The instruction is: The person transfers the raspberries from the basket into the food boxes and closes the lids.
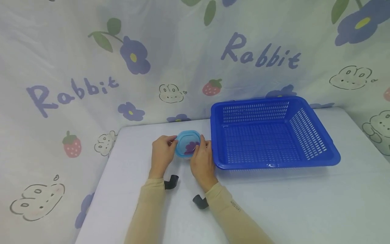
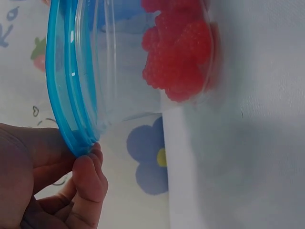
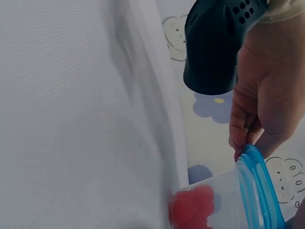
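A clear plastic food container with a light blue lid stands upright on the white table. Red raspberries lie at its bottom, visible through the side wall. My left hand pinches the lid's rim on the left between thumb and fingers. On the opposite side, my right hand grips the lid's right edge, fingers at the far side and thumb nearer me. The lid sits over the container's mouth. In the right wrist view, only a sliver of my right hand shows at the lower right corner.
A large blue plastic basket stands just right of my right hand. Black wrist cameras sit below both wrists. Behind the table hangs a white cloth printed with flowers, rabbits and strawberries.
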Available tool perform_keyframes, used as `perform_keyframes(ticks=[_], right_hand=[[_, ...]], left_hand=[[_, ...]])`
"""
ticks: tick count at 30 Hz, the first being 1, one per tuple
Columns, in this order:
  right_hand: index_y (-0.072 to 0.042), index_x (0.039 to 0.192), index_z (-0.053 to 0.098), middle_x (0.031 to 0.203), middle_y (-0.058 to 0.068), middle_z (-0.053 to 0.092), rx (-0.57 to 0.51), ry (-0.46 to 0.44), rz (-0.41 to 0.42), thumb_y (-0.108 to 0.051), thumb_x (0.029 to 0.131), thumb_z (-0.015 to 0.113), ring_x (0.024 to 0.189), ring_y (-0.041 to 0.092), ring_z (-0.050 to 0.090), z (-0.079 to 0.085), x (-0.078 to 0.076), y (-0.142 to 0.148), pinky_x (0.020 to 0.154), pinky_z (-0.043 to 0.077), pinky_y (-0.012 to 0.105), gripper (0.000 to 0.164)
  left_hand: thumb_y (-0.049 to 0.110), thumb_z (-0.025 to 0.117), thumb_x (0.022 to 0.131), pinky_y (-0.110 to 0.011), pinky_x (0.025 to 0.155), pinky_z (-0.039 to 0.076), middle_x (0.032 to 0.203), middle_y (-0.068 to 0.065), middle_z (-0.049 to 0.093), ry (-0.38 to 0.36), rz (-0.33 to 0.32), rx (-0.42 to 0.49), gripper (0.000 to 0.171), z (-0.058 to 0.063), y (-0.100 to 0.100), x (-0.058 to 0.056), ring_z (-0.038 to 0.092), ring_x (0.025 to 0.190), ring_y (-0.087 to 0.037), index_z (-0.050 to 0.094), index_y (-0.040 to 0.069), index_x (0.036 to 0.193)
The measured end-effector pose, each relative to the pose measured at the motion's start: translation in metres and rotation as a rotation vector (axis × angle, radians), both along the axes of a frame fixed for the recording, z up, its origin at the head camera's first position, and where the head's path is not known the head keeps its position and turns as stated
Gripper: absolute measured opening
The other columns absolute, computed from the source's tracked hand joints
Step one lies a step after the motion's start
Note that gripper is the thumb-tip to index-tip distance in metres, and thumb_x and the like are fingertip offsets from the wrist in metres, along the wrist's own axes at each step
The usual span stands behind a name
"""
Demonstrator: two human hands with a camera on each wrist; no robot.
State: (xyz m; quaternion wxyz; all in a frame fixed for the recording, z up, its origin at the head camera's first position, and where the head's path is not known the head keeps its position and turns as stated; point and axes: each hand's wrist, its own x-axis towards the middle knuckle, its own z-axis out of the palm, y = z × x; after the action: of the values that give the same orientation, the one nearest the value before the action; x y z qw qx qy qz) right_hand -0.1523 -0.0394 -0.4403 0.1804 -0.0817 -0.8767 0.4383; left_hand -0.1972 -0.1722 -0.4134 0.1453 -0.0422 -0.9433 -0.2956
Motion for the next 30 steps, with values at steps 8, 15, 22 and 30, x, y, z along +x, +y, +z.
perform_keyframes(ticks=[8,15,22,30], right_hand=[[-0.001,0.135,0.043,0.116,0.019,0.049,-0.024,0.004,-0.011,-0.016,0.098,0.041,0.112,0.030,0.046,-0.009,-0.002,0.003,0.096,0.039,0.044,0.039],[0.001,0.135,0.040,0.123,0.021,0.050,-0.091,0.039,-0.012,-0.014,0.098,0.040,0.119,0.031,0.045,-0.013,-0.004,0.005,0.102,0.034,0.044,0.040],[0.003,0.135,0.039,0.131,0.020,0.048,-0.150,0.041,0.008,-0.013,0.098,0.038,0.126,0.029,0.042,-0.015,-0.005,0.005,0.105,0.033,0.041,0.040],[0.001,0.138,0.035,0.138,0.019,0.044,-0.207,-0.008,0.028,-0.014,0.099,0.036,0.130,0.029,0.037,-0.015,-0.006,0.007,0.107,0.030,0.041,0.042]], left_hand=[[0.013,0.065,0.086,-0.031,0.059,0.050,0.087,-0.011,0.066,0.014,-0.016,-0.001,0.019,0.000,0.005,-0.002,0.060,0.072,-0.020,0.071,0.003,0.101],[0.014,0.064,0.086,-0.030,0.060,0.048,0.086,-0.009,0.065,0.011,-0.013,0.004,0.019,-0.003,0.009,-0.005,0.057,0.072,-0.018,0.071,0.005,0.102],[0.016,0.065,0.086,-0.028,0.058,0.047,0.085,-0.007,0.064,-0.012,-0.007,0.002,0.020,-0.006,0.008,-0.004,0.056,0.071,-0.017,0.072,0.007,0.101],[0.018,0.065,0.086,-0.028,0.058,0.046,0.084,-0.005,0.064,-0.023,-0.019,-0.002,0.020,-0.007,0.007,-0.004,0.055,0.070,-0.016,0.072,0.008,0.102]])
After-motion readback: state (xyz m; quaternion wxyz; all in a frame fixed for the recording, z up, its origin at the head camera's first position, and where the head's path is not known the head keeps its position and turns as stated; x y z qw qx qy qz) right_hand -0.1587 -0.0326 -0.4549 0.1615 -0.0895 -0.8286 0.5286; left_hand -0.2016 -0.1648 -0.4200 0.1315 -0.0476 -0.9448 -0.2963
